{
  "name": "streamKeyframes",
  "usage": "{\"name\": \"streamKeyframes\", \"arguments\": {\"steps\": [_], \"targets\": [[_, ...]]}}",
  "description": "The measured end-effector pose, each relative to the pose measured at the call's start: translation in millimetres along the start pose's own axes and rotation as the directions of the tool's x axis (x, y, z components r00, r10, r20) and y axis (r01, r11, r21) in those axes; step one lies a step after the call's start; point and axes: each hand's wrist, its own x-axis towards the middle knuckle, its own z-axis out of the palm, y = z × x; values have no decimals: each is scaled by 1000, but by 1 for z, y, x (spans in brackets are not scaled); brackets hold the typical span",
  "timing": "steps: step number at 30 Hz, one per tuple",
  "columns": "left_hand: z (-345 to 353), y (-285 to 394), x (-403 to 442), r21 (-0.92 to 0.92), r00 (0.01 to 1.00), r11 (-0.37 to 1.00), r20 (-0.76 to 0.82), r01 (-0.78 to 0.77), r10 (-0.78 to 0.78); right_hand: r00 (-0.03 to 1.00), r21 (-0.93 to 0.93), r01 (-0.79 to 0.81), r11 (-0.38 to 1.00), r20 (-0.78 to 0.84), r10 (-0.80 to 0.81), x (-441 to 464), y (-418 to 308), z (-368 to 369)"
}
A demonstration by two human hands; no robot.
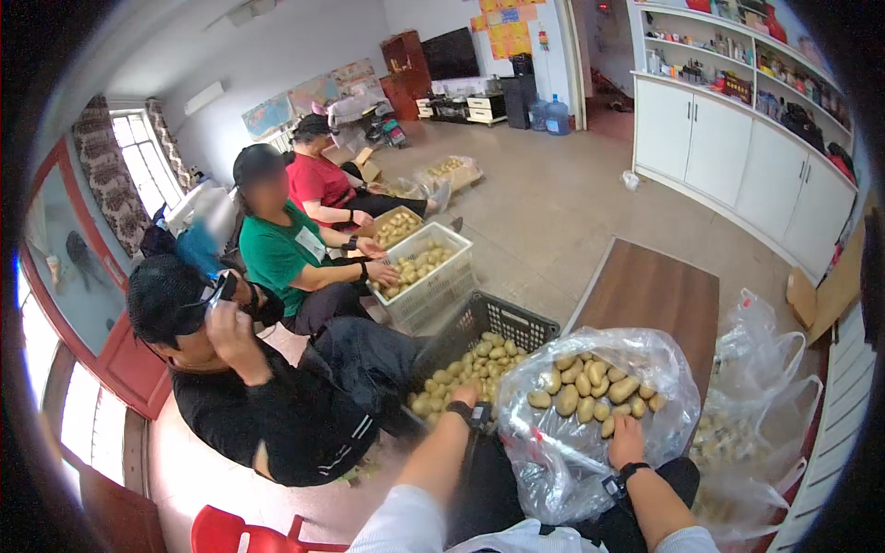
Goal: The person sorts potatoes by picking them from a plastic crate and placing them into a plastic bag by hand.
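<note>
My left hand (pixel 468 394) reaches over the near right part of a black plastic crate (pixel 519 317) and touches the potatoes (pixel 493 353) in it. Its fingers are mostly hidden by the back of the hand. A clear plastic bag (pixel 539 479) lies wide open across my lap and the end of a brown board, holding several more potatoes (pixel 584 409). At the bag's near right side, the fingers of my right hand (pixel 628 441) are curled against a potato (pixel 607 427). Dark watch-like bands are on both wrists.
Beside the crate sits a person in black (pixel 249 396), one hand raised to the head. Beyond, a person in green handles potatoes in a white crate (pixel 452 241). A brown board (pixel 645 290) stands ahead; filled plastic bags (pixel 751 405) lie right, a red stool (pixel 241 533) lower left.
</note>
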Motion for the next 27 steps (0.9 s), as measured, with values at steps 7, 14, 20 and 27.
{"name": "streamKeyframes", "arguments": {"steps": [7,14,20,27], "targets": [[4,-16,12,292,981,950,185,-108,55,990,-19,-139,990,-28,139,1,7,11],[-42,45,-26,336,951,898,214,-284,221,966,-139,-252,958,20,258,-7,3,5],[-33,68,-28,-759,894,510,208,403,-396,967,-109,-238,965,68,246,-3,13,5],[-43,102,-48,-831,954,498,120,249,-276,954,117,-264,957,-111,277,1,6,-2]]}}
